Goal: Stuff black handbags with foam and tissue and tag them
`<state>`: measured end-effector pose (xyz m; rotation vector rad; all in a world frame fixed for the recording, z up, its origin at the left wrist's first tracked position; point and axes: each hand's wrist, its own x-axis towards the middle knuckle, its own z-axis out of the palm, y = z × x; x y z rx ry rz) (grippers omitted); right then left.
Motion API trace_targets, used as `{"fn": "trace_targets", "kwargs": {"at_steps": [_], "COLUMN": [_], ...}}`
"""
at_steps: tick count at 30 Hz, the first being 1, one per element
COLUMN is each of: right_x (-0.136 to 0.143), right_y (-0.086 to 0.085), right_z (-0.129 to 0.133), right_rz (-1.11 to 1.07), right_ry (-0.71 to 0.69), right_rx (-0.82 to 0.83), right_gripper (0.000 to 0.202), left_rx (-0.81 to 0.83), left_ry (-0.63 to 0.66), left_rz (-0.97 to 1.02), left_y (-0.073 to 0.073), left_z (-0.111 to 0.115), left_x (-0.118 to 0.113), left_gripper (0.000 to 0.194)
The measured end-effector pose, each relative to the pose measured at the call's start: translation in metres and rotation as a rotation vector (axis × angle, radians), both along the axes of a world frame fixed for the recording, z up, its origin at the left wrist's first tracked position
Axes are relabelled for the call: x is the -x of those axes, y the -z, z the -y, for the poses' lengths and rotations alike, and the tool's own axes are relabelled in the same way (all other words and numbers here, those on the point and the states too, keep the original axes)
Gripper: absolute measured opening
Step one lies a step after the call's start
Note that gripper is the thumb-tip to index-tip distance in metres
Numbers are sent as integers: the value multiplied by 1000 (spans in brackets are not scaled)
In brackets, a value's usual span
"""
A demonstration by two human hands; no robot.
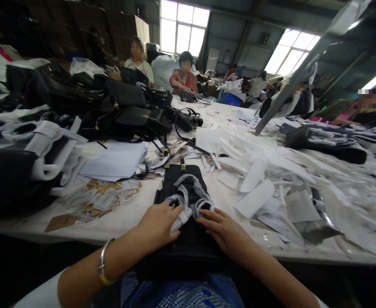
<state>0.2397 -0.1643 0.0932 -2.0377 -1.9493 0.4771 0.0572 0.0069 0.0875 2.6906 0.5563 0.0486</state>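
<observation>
A black backpack (184, 238) lies in front of me at the table's near edge, its flap with a gold-coloured buckle (183, 166) pointing away. Its straps (192, 183) are wrapped in whitish translucent material and curl into loops on top. My left hand (160, 222) rests on the left wrapped loop, fingers stretched and thumb apart. On the other side, my right hand (221, 231) lies against the right loop with its fingers extended and spread. Both palms face down and are hidden, and I see no firm grip.
Black bags (127, 115) are piled at the left, near a stack of white sheets (114, 160) and stringed tags (107, 199). White wrapping scraps (258, 184) cover the right side. A slanted metal post (284, 94) rises there. A co-worker (184, 77) sits at the far end.
</observation>
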Motion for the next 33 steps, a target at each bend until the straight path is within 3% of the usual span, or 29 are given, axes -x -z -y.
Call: {"fn": "trace_targets", "kwargs": {"at_steps": [4, 7, 9, 12, 14, 16, 18, 20, 22, 24, 27, 29, 31, 33], "right_x": [-3, -3, -3, -4, -5, -4, -3, -2, -3, -5, -9, -12, -13, -12], "right_y": [3, 4, 4, 4, 4, 3, 1, 2, 5, 11, 22, 27, 28, 25], "right_z": [3, 4, 3, 3, 4, 6, 8, 10, 11, 12, 12, 12, 11, 10], "right_rz": [-30, -24, -20, -29, -40, -54, -65, -64, -38, -12, -34, -48, -30, 0], "right_ry": [-1, -12, -18, -7, 7, 5, -5, 2, 59, 149, 189, 146, 120, 119], "right_rx": [-35, -24, -10, -17, -31, -36, -44, -71, -134, -186, -117, -41, -20, -54], "right_gripper": [52, 50, 48, 49, 49, 49, 48, 46, 45, 46, 47, 45, 43, 43], "left_rx": [-38, 103, 350, 895, 1219, 1344, 1168, 757, 408, 231, 154, 212, 349, 481], "left_ry": [-234, -348, -382, -445, -492, -507, -494, -490, -465, -392, -122, 16, 38, -29], "left_rz": [7, 41, 137, 353, 416, 363, 258, 232, 310, 421, 329, 152, 86, 161], "left_y": [4, 3, -2, -6, -1, 10, 21, 24, 17, 4, -10, -8, 0, 8], "left_z": [-9, -11, -11, -7, -6, -8, -15, -22, -26, -22, -8, -3, -4, -8], "left_x": [9, 19, 23, 27, 28, 31, 35, 40, 44, 44, 37, 32, 29, 32], "left_gripper": [57, 64, 69, 68, 63, 60, 61, 62, 57, 51, 46, 39, 35, 36]}}
